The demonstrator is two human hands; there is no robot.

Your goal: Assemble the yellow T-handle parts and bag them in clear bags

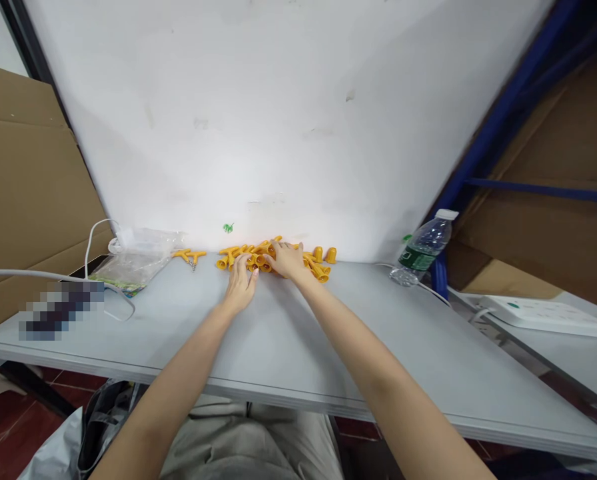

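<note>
Pieces of flared yellow plastic lie mostly heaped at the back of the flat grey worktop, a few apart; left hand and right hand touch them, grip impossible to tell.

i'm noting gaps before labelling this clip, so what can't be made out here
All in the head view:
Yellow pieces: the left grip and right grip cover some, so their count, and whether any is held, is unclear.
Pixelated item at far left: blurred out, so unidentifiable.
Bottle label: lettering too small to read.
Dark bag below: partly hidden by the tabletop and left forearm.
</note>
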